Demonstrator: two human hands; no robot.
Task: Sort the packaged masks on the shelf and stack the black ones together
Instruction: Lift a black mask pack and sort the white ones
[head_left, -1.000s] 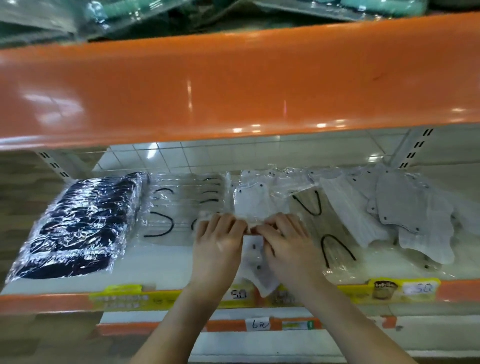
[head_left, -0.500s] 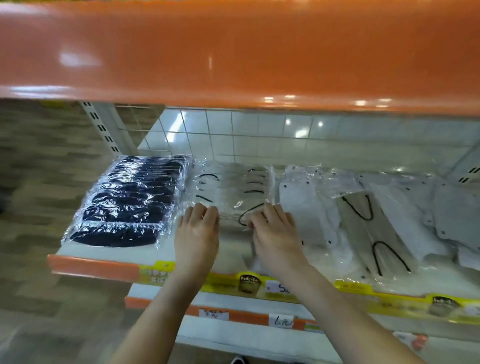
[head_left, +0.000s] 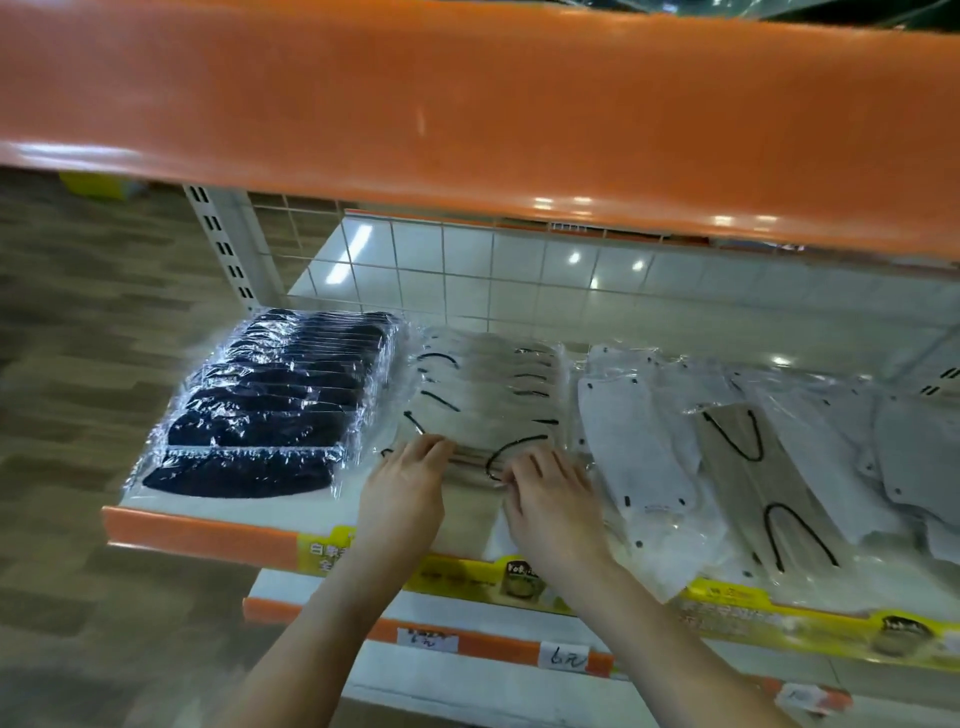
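Observation:
A row of black packaged masks (head_left: 270, 405) lies overlapped at the left end of the white shelf (head_left: 223, 506). Right of it sits a stack of beige masks with black ear loops (head_left: 488, 395) in clear wrap. My left hand (head_left: 402, 493) and my right hand (head_left: 550, 499) both lie on the front packet of this beige stack, fingers stretched forward and pressing on the plastic. White packaged masks (head_left: 628, 447) spread to the right, with one beige black-looped mask (head_left: 753, 467) lying among them.
An orange shelf edge (head_left: 467, 119) hangs close overhead. A wire grid back panel (head_left: 415, 260) closes the rear. Yellow price labels (head_left: 519, 577) run along the orange front rail, with a lower shelf rail (head_left: 467, 642) beneath. Wood-pattern floor lies to the left.
Both hands left the white packet in the middle and moved left onto the beige stack. The camera view swung left and down, bringing the black masks closer to centre.

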